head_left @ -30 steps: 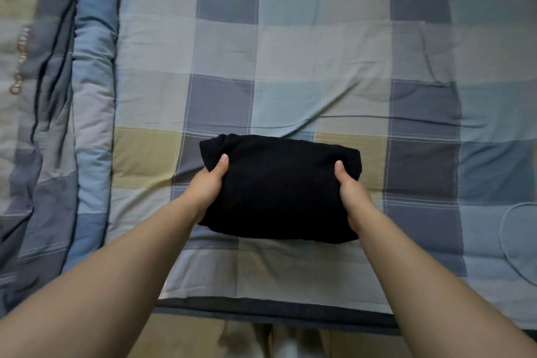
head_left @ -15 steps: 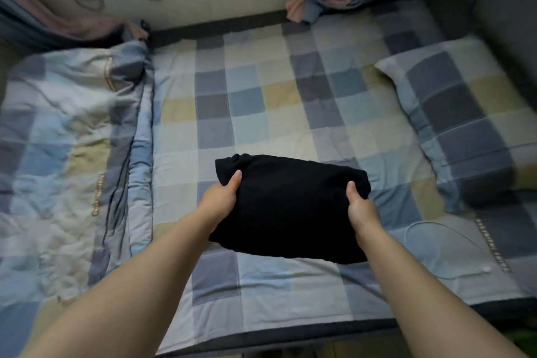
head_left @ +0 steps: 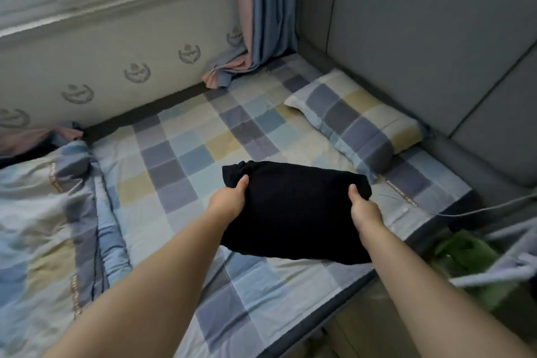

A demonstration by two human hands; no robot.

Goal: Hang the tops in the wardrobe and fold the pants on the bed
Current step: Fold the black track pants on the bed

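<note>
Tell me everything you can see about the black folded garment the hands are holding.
The black folded garment is a plain, soft, matte bundle, folded into a compact rectangle with a bunched far-left corner. The left hand and right hand grip its two sides, thumbs on top. It seems lifted above the checked bed sheet, near the pillow.

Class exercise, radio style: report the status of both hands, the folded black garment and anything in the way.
Left hand and right hand each grip an end of the folded black garment. Garment held above the checked bed sheet. Pillow beyond, nothing blocking.
</note>
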